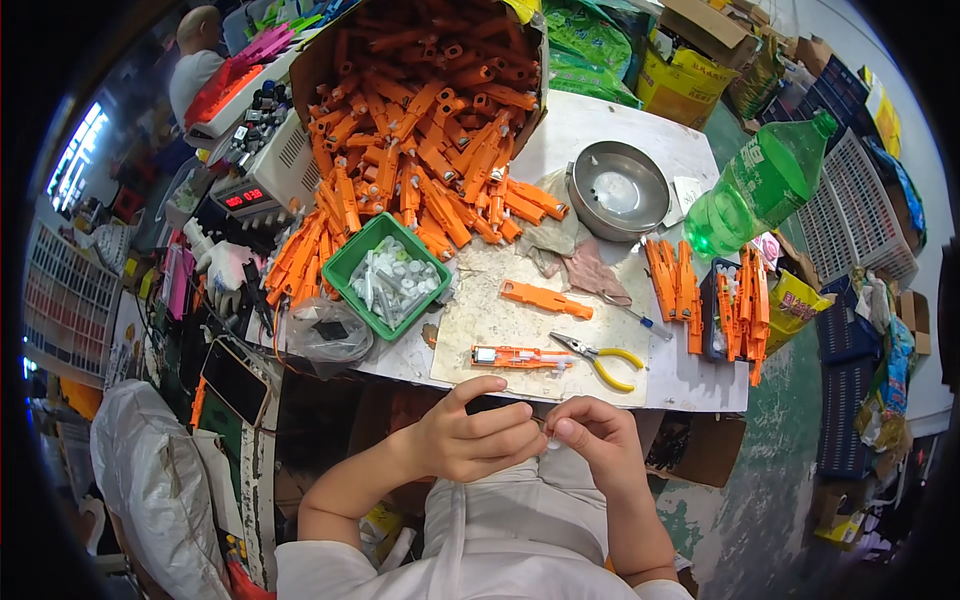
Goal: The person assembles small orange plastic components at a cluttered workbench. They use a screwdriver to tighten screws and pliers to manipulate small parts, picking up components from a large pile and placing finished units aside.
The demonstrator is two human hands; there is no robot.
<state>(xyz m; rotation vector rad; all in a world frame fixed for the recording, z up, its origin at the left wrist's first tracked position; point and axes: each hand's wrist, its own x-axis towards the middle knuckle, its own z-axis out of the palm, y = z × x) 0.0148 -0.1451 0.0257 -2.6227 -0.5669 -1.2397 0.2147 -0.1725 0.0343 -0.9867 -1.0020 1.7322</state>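
My left hand (478, 435) and my right hand (598, 440) meet in front of the table's near edge. The right thumb and fingers pinch a small whitish piece (553, 443). The left fingers curl against the right fingertips, its index finger raised; what they hold, if anything, is hidden. Just beyond lies an orange plastic housing (522, 357) with its inner parts showing. A closed orange housing (546, 299) rests farther back. Pliers with yellow handles (605, 362) lie to the right, jaws apart. All three are on a stained pale board (465, 285).
A green basket (343, 268) holds small clear and white parts. Behind it, orange housings (410, 150) spill from a large box. A metal bowl (590, 215), rags (590, 270), a green bottle (765, 185) and a dark bin (714, 310) with orange housings stand to the right.
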